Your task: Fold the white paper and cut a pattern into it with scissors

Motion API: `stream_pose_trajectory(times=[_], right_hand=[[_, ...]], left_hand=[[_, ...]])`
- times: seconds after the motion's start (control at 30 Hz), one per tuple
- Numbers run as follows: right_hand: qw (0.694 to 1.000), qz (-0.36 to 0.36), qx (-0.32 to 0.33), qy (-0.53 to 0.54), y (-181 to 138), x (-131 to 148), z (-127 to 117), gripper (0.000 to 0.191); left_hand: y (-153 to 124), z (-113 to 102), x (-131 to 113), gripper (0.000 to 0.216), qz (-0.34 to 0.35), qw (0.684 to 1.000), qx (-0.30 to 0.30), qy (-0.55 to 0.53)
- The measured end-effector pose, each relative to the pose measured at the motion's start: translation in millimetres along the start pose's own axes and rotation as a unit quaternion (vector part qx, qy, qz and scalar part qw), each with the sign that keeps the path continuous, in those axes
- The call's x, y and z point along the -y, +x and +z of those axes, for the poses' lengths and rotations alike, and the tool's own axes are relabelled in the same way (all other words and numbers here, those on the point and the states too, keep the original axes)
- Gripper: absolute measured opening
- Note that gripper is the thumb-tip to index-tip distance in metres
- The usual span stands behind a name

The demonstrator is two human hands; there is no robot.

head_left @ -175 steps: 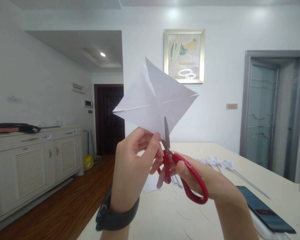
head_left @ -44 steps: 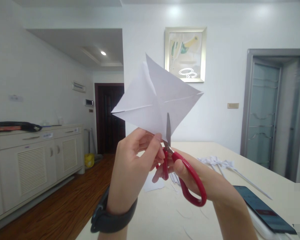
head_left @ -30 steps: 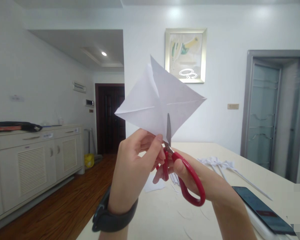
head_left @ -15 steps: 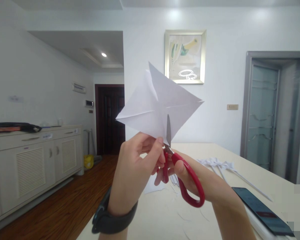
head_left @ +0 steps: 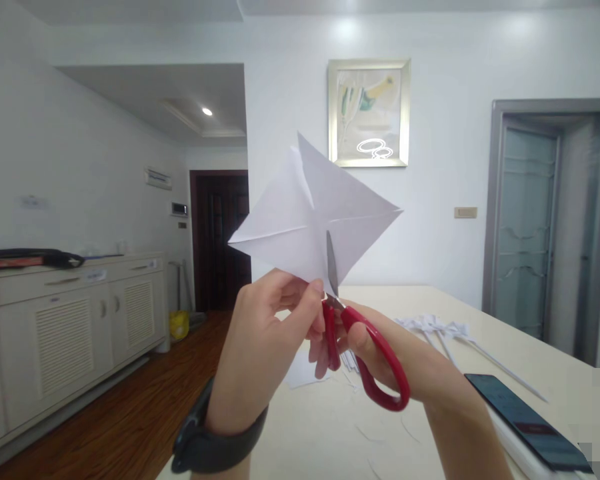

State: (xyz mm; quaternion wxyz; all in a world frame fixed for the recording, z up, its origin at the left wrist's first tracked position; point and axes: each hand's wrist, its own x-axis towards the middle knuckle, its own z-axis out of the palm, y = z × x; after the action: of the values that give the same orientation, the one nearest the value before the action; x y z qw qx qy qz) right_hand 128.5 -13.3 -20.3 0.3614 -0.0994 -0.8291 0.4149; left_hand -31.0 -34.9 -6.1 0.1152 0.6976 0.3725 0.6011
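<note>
My left hand (head_left: 285,320) pinches the lower edge of a white sheet of paper (head_left: 280,220) between thumb and fingers. The paper is held up in the air, roughly diamond-shaped, with creases and a slit running down from its top corner. My right hand (head_left: 363,343) is closed around the red handles of a pair of scissors (head_left: 384,363). The scissors point upward, one grey blade lying in front of the paper near its lower corner. Where the other blade sits is hidden behind the paper. A dark band is on my left wrist.
Below is a cream table (head_left: 300,440) with thin paper scraps and a loose white sheet (head_left: 303,373). White paper flowers on stems (head_left: 435,325) lie to the right, beyond a dark phone (head_left: 527,420). A cabinet (head_left: 80,333) stands at the left wall.
The paper and my left hand have shifted slightly down and left. The scissors' blade has tilted a little to the left against the paper. Both hands keep their hold.
</note>
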Motion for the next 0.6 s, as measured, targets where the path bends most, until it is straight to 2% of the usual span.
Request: stream_pose_trajectory(times=[0.37, 0.6], right_hand=[[1.000, 0.016, 0.002, 0.012, -4.1, -1.8, -2.3, 0.041], [1.000, 0.026, 0.013, 0.007, -3.9, 1.8, -5.7, 0.038]], left_hand=[[-2.8, 4.6, -4.8, 0.027, 0.020, 0.995, -0.060, 0.071], [2.6, 4.7, -7.5, 0.044, 0.027, 0.995, -0.066, 0.069]])
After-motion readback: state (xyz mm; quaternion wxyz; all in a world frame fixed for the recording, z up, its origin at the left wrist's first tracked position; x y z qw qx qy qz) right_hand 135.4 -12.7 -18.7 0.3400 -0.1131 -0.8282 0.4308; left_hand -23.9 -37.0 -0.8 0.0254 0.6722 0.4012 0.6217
